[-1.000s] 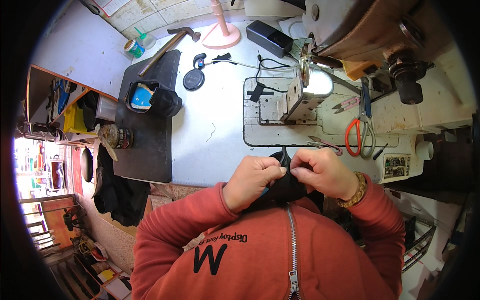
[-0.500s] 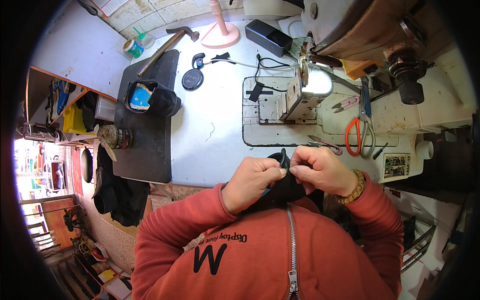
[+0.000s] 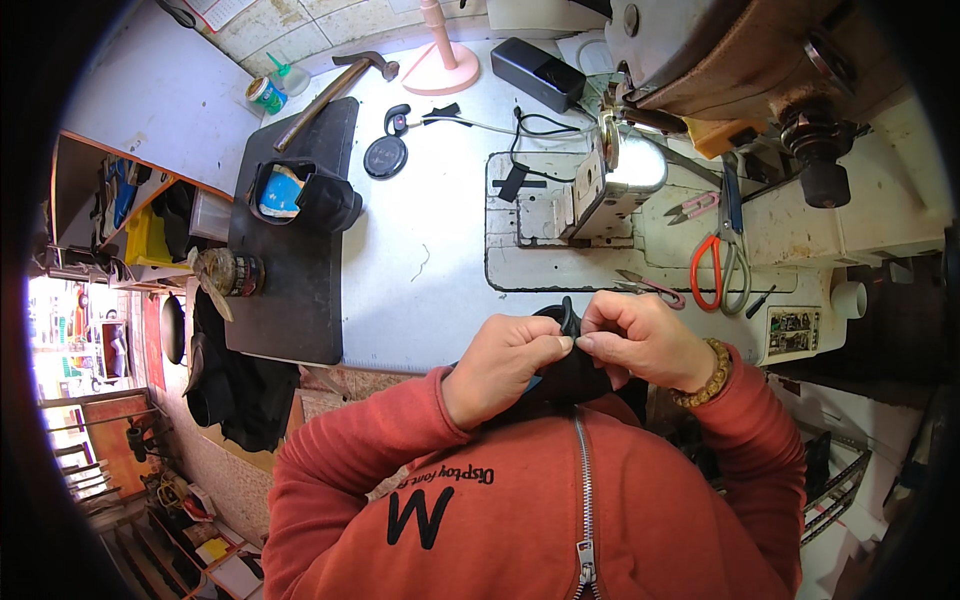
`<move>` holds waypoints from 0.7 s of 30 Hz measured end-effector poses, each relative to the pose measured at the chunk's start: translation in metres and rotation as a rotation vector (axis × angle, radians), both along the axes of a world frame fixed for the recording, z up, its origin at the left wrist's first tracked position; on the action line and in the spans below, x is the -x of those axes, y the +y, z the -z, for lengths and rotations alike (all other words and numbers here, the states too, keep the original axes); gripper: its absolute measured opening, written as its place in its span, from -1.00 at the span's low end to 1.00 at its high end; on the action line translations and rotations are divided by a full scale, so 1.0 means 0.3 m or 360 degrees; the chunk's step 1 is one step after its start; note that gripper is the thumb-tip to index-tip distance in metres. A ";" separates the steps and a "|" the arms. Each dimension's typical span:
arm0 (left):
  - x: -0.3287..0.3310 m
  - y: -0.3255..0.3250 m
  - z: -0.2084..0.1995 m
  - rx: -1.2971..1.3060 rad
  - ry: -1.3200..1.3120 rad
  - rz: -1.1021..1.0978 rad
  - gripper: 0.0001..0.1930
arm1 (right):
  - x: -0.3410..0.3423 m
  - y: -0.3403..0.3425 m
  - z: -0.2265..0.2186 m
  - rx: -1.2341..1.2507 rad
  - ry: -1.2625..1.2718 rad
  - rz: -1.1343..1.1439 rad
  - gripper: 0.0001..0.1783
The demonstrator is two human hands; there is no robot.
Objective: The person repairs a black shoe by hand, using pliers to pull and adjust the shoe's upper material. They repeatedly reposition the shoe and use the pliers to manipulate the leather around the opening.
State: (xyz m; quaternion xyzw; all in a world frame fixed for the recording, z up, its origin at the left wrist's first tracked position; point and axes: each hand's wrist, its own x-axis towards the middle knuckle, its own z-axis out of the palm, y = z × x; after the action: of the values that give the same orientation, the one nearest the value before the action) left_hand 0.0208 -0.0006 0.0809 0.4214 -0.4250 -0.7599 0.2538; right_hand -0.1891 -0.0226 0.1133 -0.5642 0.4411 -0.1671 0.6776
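Both hands are working close to the chest, just in front of the desk edge. The left hand and the right hand are meeting fingertip to fingertip, each pinching the top edge of a small black piece of soft material, which is bunching up between them. The piece is being held in the air, not lying under the sewing machine, so stitching seems not yet begun; this looks like hand preparation. The orange-handled scissors are lying untouched on the machine bed.
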 end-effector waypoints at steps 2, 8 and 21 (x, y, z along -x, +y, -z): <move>-0.002 0.000 0.002 0.0011 -0.0010 0.0008 -0.79 | -0.001 0.002 0.000 0.0030 -0.0026 0.0005 -0.87; -0.004 -0.001 0.003 0.0019 0.0003 0.0025 -0.77 | 0.004 0.002 0.012 0.0072 -0.0050 -0.0067 -0.86; -0.009 -0.011 -0.011 -0.0114 0.0101 0.0018 -0.77 | 0.016 -0.034 0.021 -0.0395 -0.0186 -0.0095 -0.85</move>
State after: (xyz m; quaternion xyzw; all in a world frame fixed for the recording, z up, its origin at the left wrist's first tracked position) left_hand 0.0236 -0.0038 0.0843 0.4036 -0.3917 -0.7889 0.2475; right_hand -0.1939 -0.0328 0.1071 -0.4782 0.4011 -0.1236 0.7715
